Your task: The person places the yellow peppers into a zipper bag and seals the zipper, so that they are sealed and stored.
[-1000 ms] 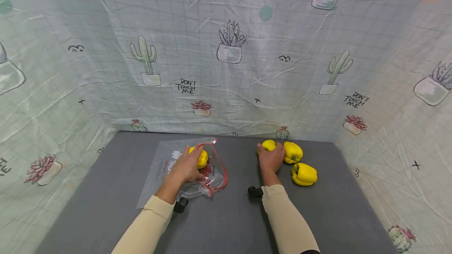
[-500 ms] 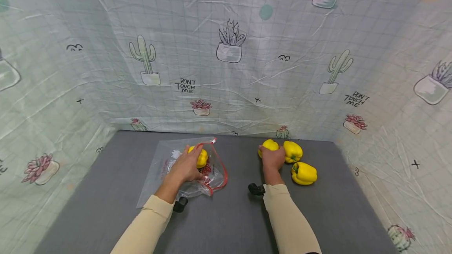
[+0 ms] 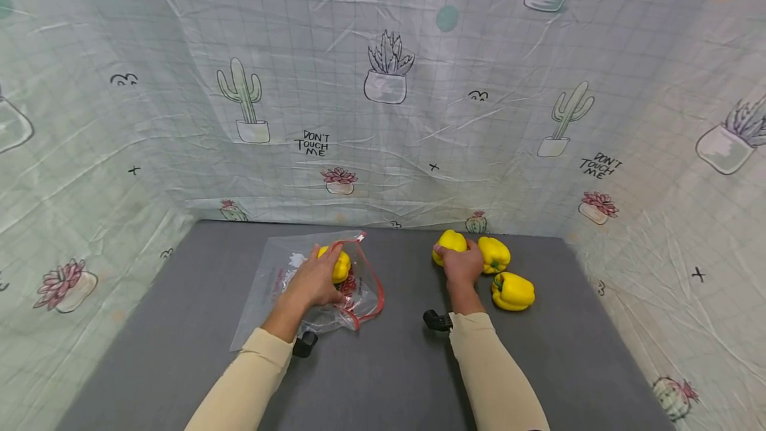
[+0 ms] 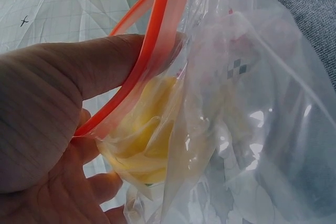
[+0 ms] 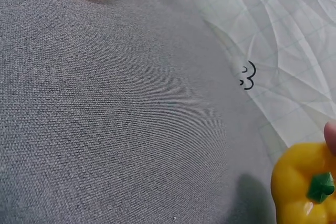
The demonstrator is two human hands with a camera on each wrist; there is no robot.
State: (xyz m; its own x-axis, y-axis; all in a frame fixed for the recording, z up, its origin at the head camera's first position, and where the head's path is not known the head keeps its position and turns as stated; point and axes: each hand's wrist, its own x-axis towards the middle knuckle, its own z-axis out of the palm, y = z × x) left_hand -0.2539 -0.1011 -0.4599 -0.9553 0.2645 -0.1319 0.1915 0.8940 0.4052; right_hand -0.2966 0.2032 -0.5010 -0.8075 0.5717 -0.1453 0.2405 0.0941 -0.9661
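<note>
My right hand [image 3: 463, 265] grips a yellow bell pepper [image 3: 450, 245] at the back of the table. The right wrist view shows this bell pepper [image 5: 299, 187] with its green stem and a fingertip on it, and a shadow on the cloth beside it. Two more yellow bell peppers, one behind [image 3: 494, 255] and one nearer [image 3: 512, 291], lie just right of that hand. My left hand [image 3: 315, 279] holds a clear plastic zip bag [image 3: 257, 298] at its red-edged mouth. In the left wrist view the thumb runs behind the red strip [image 4: 142, 61]. Another bell pepper [image 4: 144, 135] shows through the plastic.
The table [image 3: 383, 378] has a dark grey cloth top. A pale sheet [image 3: 395, 145] with cactus drawings hangs behind it and along both sides. Black wrist mounts [image 3: 437, 320] stick out inward from both wrists.
My right hand has shifted its bell pepper slightly up and left, away from the other two. The left hand and the bag have stayed in place.
</note>
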